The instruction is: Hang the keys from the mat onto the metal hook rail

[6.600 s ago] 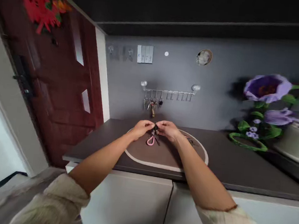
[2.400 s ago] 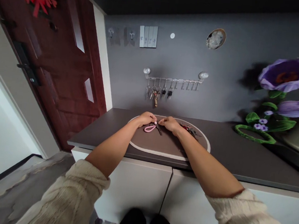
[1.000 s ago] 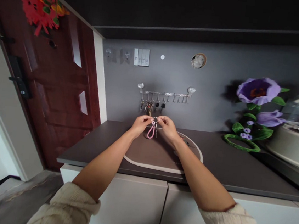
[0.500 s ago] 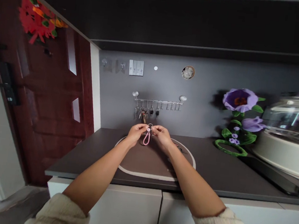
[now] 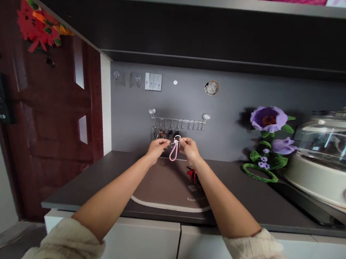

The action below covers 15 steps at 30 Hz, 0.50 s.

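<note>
A keychain with a pink cord loop (image 5: 173,153) and metal rings hangs in the air between my two hands. My left hand (image 5: 157,148) pinches it from the left, at a small ring beside the cord's top. From the right, my right hand (image 5: 190,149) grips the larger ring, thumb and fingers closed. Just behind, a clear hook rail (image 5: 189,121) is fixed to the grey wall, with several keys (image 5: 161,133) on its left hooks. Beneath my hands lies a brown mat (image 5: 161,182) with a pale rim. A red-and-black bunch (image 5: 193,175) lies on it, partly behind my right wrist.
A dark shelf (image 5: 183,31) overhangs the counter (image 5: 92,187). To the right are a purple knitted flower (image 5: 268,119), a white appliance with a clear cover (image 5: 320,169) and a flat black slab (image 5: 310,205). A dark red door (image 5: 58,134) is at the left.
Both hands have risen slightly with the keychain, and its ring and pink loop show more clearly. The view has shifted, revealing items on the shelf and the red-and-black bunch.
</note>
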Available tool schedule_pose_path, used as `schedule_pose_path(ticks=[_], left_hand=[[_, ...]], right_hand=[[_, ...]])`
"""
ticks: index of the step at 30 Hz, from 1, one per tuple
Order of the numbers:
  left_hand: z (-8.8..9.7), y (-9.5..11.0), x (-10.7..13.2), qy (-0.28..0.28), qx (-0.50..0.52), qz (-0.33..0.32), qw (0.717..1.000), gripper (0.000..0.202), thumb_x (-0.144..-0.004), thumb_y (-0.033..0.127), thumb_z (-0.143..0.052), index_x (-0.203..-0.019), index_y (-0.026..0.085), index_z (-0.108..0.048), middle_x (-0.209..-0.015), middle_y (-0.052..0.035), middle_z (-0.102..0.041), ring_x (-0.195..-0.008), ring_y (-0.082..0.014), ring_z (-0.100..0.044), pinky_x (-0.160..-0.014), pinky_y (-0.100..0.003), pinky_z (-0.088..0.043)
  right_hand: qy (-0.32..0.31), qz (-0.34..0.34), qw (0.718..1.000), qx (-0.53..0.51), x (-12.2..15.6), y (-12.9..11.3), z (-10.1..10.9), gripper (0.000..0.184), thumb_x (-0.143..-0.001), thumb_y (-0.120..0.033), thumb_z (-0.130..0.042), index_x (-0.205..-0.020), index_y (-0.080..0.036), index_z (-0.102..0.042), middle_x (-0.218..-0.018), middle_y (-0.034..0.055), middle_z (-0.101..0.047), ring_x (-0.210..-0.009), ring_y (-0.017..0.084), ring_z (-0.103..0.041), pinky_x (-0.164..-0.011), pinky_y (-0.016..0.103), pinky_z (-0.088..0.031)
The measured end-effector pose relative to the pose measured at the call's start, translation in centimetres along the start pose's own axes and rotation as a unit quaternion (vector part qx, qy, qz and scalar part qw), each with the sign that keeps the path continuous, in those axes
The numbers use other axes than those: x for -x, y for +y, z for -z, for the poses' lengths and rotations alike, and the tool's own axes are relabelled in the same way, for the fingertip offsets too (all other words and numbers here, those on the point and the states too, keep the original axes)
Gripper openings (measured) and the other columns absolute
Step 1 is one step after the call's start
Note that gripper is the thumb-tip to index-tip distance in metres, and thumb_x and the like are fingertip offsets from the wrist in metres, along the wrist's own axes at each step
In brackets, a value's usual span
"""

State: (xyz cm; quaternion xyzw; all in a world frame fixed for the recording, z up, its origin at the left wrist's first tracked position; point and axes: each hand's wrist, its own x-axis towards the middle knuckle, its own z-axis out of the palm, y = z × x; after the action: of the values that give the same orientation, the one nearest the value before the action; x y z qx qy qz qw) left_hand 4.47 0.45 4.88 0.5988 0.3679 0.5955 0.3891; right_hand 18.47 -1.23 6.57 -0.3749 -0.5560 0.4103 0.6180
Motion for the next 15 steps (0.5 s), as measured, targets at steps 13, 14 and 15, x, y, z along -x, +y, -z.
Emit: schedule_pose_path(ticks=[13, 14, 15], left_hand=[[0.0, -3.9, 0.5, -0.056, -0.169, -0.093, 0.980, 0.036, -0.075, 0.044, -0.042, -0.066, 0.014, -0.061, -0.067, -0.0051, -0.061, -0.057, -0.0112, -0.049, -0.055, -0.023, -0.035], [0.1, -3.8, 0.5, -0.054, -0.179, -0.097, 0.978, 0.037, -0.075, 0.044, -0.042, -0.064, 0.014, -0.061, -0.067, -0.0051, -0.061, -0.057, -0.0114, -0.050, -0.055, -0.023, -0.035], [0.1, -3.8, 0.5, -0.052, -0.186, -0.099, 0.976, 0.037, -0.075, 0.044, -0.041, -0.062, 0.015, -0.060, -0.067, -0.0051, -0.062, -0.057, -0.0117, -0.050, -0.055, -0.023, -0.035]], right_hand=[[0.088, -0.023, 0.995, -0.035, -5.3, -1.0, 1.6, 0.014, -0.079, -0.020, -0.045, -0.066, -0.015, -0.048, -0.053, -0.0007, -0.054, -0.046, 0.007, -0.051, -0.052, 0.023, -0.046], [0.092, -0.023, 0.995, -0.037, -5.7, -1.0, 1.6, 0.014, -0.079, -0.020, -0.046, -0.066, -0.015, -0.048, -0.052, -0.0008, -0.054, -0.046, 0.008, -0.050, -0.051, 0.023, -0.046], [0.095, -0.021, 0.995, -0.037, -6.0, -0.9, 1.6, 0.015, -0.079, -0.020, -0.046, -0.065, -0.015, -0.048, -0.050, -0.0010, -0.053, -0.045, 0.008, -0.049, -0.051, 0.023, -0.046]])
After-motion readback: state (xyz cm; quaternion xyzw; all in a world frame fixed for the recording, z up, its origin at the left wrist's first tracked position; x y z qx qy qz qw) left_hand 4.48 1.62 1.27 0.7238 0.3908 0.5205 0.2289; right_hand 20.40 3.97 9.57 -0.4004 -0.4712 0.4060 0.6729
